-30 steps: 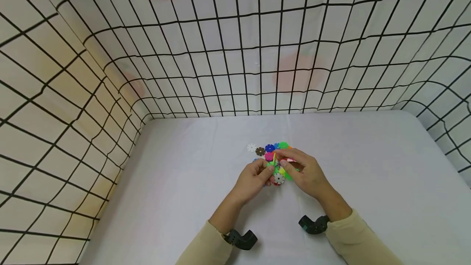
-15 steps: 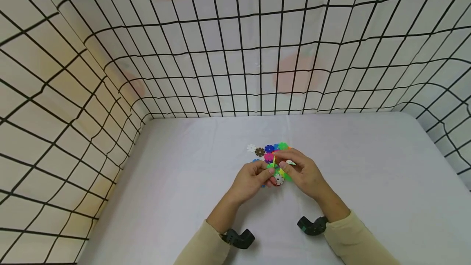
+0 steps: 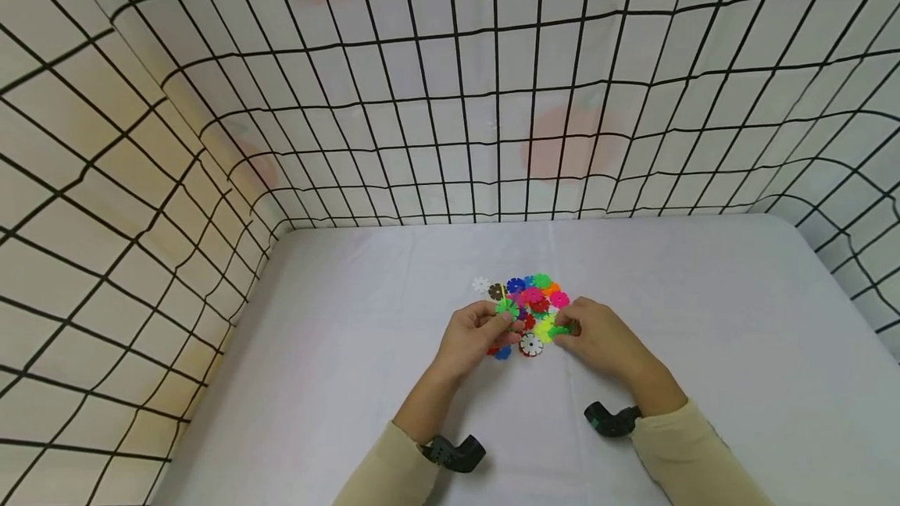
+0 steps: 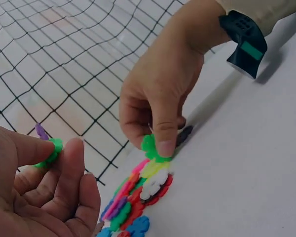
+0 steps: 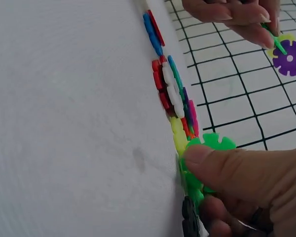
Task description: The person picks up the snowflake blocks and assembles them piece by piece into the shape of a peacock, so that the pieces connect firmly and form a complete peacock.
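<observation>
My left hand point(image 3: 467, 342) pinches a green notched snowflake disc point(image 3: 508, 308) between thumb and fingers. A purple disc point(image 5: 289, 59) and a yellow disc point(image 5: 285, 38) are slotted onto that green one, as the right wrist view shows. On the right side of the pile, my right hand point(image 3: 608, 342) pinches another green disc point(image 5: 217, 142) between thumb and fingers, low over the cloth. Between the hands lies a loose pile of bright discs, among them a white disc point(image 3: 531, 344), a yellow disc point(image 3: 544, 328) and a pink disc point(image 3: 559, 299).
At the pile's back left lie a white disc point(image 3: 481, 284) and a brown disc point(image 3: 496, 292). A black disc point(image 5: 190, 217) is by the right fingers. White cloth point(image 3: 337, 334) covers the table, and black wire grid point(image 3: 450, 123) encloses its back and sides.
My right hand has left the piece in the left hand, moved right and down to the pile, and taken hold of a green disc. My left hand has shifted slightly left with its piece.
</observation>
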A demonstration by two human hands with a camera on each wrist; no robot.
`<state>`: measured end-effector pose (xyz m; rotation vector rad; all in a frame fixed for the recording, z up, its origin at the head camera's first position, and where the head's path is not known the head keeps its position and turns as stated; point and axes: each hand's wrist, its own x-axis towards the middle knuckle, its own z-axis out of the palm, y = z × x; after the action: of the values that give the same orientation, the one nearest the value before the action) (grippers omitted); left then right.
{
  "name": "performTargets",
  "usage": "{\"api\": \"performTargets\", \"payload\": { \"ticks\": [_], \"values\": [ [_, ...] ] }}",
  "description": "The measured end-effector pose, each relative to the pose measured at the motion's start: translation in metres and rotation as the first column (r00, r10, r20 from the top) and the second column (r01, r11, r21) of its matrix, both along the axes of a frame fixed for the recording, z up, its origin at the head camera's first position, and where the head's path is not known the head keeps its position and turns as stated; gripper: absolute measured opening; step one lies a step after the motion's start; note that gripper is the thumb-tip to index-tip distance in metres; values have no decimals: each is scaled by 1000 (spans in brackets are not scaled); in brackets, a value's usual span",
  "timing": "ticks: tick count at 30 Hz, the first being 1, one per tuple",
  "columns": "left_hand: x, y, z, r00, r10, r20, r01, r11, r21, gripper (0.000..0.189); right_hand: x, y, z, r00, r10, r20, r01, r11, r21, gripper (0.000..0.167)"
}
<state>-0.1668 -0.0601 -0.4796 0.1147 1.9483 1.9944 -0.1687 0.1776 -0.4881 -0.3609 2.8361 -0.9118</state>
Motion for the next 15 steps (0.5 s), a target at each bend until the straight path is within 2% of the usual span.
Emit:
{"api": "performTargets", "payload": {
  "ticks": [2,5,9,15],
  "values": [
    [0,2,0,1000,25,15,-24,1000,-18,25,0,1,0,1000,-17,-5,17,999,-39,10],
    [0,4,-1,998,54,22,-53,998,-43,25,0,3,1,999,-47,-7,46,995,-91,13],
    [0,7,-3,999,47,22,-47,999,-19,24,1,3,5,996,-85,-19,79,977,-200,21],
    [1,9,-5,999,26,26,-27,999,36,27,5,-3,10,993,-116,15,111,897,-427,27]
  ]
}}
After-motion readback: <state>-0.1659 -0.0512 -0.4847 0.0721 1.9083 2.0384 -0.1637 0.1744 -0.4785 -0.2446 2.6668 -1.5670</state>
